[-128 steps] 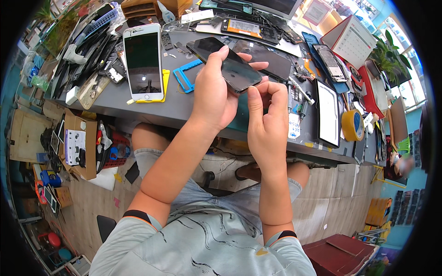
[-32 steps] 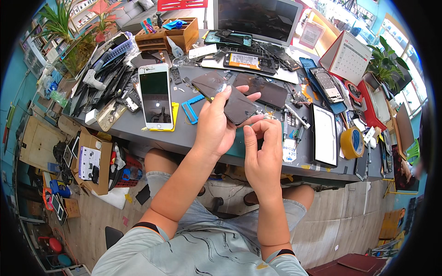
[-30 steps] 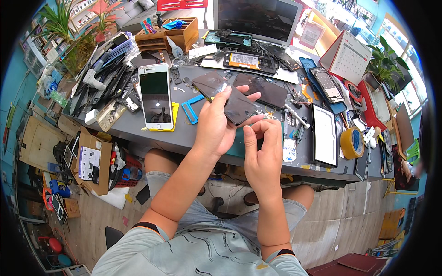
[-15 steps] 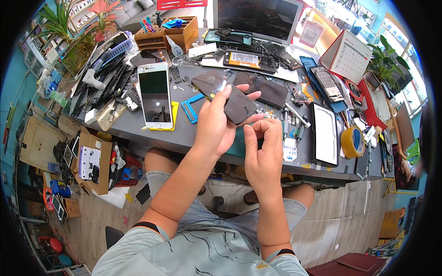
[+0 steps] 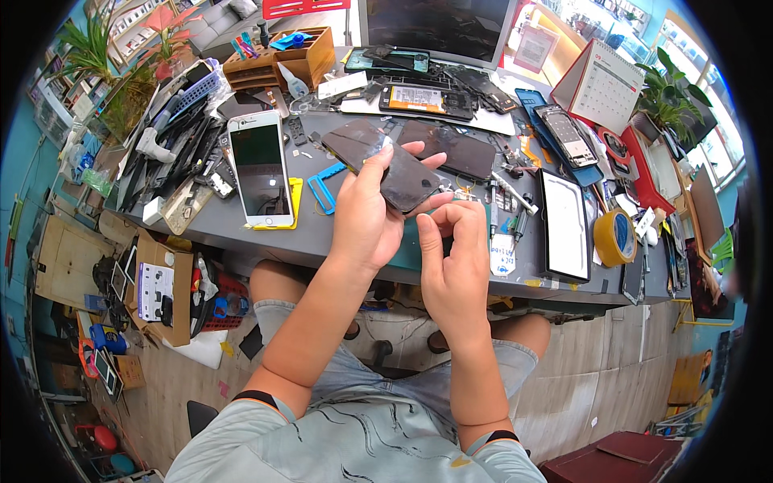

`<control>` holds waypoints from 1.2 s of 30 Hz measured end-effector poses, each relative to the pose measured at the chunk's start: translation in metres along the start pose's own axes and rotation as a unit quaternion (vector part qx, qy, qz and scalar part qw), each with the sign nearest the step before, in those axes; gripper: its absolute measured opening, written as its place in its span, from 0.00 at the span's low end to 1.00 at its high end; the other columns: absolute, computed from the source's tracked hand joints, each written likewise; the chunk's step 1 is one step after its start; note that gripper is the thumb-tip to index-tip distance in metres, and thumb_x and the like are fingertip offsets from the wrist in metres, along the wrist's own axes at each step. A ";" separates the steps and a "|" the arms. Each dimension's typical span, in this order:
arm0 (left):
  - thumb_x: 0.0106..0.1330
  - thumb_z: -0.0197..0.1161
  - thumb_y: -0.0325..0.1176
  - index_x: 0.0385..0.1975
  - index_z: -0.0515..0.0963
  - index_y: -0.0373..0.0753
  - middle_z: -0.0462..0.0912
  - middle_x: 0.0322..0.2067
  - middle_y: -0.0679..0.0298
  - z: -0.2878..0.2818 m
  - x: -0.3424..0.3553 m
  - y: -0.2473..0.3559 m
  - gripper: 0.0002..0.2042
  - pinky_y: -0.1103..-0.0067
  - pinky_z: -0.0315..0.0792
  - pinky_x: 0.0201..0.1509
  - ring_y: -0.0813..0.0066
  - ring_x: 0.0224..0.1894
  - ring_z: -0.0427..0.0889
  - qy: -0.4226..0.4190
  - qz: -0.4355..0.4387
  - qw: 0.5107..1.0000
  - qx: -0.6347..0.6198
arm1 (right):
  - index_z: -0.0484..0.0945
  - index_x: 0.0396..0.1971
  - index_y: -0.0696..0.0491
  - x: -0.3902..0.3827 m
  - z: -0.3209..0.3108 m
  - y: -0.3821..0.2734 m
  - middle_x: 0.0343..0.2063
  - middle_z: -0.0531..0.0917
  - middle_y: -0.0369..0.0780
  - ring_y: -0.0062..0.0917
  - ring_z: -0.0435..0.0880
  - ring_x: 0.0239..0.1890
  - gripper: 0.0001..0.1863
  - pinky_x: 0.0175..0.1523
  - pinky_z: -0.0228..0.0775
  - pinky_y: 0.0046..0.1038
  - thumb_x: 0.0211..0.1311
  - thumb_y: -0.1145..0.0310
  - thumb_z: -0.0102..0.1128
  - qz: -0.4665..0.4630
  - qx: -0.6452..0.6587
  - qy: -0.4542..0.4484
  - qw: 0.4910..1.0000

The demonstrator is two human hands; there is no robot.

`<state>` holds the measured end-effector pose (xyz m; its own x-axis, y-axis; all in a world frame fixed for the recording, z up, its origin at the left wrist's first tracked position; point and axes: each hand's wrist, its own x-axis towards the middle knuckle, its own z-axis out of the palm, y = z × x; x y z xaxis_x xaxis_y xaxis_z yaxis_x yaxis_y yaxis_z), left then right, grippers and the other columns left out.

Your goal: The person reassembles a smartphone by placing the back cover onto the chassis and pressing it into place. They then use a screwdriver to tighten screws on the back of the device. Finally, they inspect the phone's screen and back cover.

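A dark smartphone, its black face smudged, lies tilted in my left hand. The thumb presses on its face and the fingers wrap beneath and past its far edge. Close to the phone's lower right corner, my right hand is closed with its fingers curled and its thumb upright. Whether anything small is in those fingers is hidden. Behind the held phone, another dark phone lies on the grey desk. Left of my hands is a white-framed phone on a yellow piece, with a blue plastic frame beside it.
An open laptop stands at the back, phone parts across it. Phone shells heap up at the left near a wooden organizer. To the right are a white-lined black tray, yellow tape and a desk calendar.
The view has shifted slightly, so the desk things sit a little farther left and higher. Both hands keep nearly the same pose, and the phone stays in my left hand.
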<state>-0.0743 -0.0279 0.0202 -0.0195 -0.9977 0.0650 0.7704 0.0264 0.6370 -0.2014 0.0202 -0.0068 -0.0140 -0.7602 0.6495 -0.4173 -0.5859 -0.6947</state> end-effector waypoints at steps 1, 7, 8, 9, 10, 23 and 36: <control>0.85 0.49 0.39 0.61 0.68 0.34 0.78 0.62 0.46 0.000 0.000 0.000 0.16 0.48 0.89 0.56 0.42 0.68 0.79 -0.001 0.001 1.000 0.003 | 0.73 0.43 0.59 0.000 0.000 0.000 0.42 0.76 0.46 0.39 0.77 0.41 0.09 0.44 0.73 0.37 0.73 0.75 0.67 0.001 0.000 0.000 1.000; 0.85 0.48 0.39 0.62 0.68 0.34 0.78 0.63 0.46 0.001 0.000 0.000 0.16 0.48 0.89 0.57 0.42 0.69 0.79 0.000 0.000 1.000 0.007 | 0.73 0.43 0.59 0.000 -0.001 -0.001 0.42 0.76 0.47 0.39 0.77 0.41 0.10 0.44 0.73 0.37 0.74 0.74 0.67 0.005 -0.002 -0.004 1.000; 0.85 0.48 0.39 0.62 0.68 0.34 0.78 0.63 0.46 0.001 0.000 0.000 0.16 0.48 0.88 0.57 0.42 0.69 0.79 0.001 0.000 1.000 0.008 | 0.73 0.43 0.59 0.000 -0.001 -0.001 0.42 0.76 0.47 0.39 0.77 0.41 0.10 0.44 0.73 0.37 0.74 0.74 0.67 0.005 -0.002 -0.005 1.000; 0.85 0.48 0.39 0.62 0.68 0.34 0.78 0.63 0.46 0.001 0.000 0.000 0.16 0.48 0.88 0.57 0.42 0.69 0.79 0.001 -0.001 1.000 0.008 | 0.73 0.43 0.59 0.000 -0.001 -0.001 0.42 0.76 0.47 0.39 0.77 0.41 0.10 0.44 0.73 0.37 0.74 0.74 0.67 0.005 -0.001 -0.004 1.000; 0.85 0.48 0.39 0.62 0.68 0.34 0.78 0.63 0.46 0.001 0.000 0.001 0.16 0.48 0.88 0.57 0.42 0.69 0.79 0.001 -0.001 1.000 0.009 | 0.73 0.43 0.59 0.000 -0.001 -0.001 0.42 0.76 0.47 0.39 0.77 0.41 0.10 0.44 0.73 0.37 0.74 0.74 0.67 0.004 0.000 -0.004 1.000; 0.85 0.48 0.38 0.62 0.68 0.33 0.78 0.62 0.46 0.000 0.001 0.000 0.16 0.48 0.89 0.56 0.41 0.68 0.79 0.000 0.003 1.000 0.002 | 0.73 0.43 0.59 0.001 -0.001 0.000 0.42 0.76 0.47 0.40 0.77 0.40 0.10 0.45 0.72 0.39 0.73 0.75 0.67 0.007 -0.005 -0.003 1.000; 0.85 0.49 0.37 0.62 0.67 0.27 0.78 0.61 0.48 -0.001 0.002 0.000 0.18 0.48 0.90 0.54 0.46 0.66 0.81 0.004 0.002 1.000 0.003 | 0.74 0.45 0.60 0.010 -0.012 -0.005 0.43 0.77 0.46 0.38 0.78 0.41 0.07 0.49 0.74 0.36 0.75 0.76 0.64 0.002 0.013 0.024 1.000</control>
<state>-0.0737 -0.0302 0.0200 -0.0110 -0.9980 0.0615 0.7671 0.0311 0.6407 -0.2107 0.0194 0.0071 -0.0600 -0.7479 0.6611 -0.3943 -0.5907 -0.7040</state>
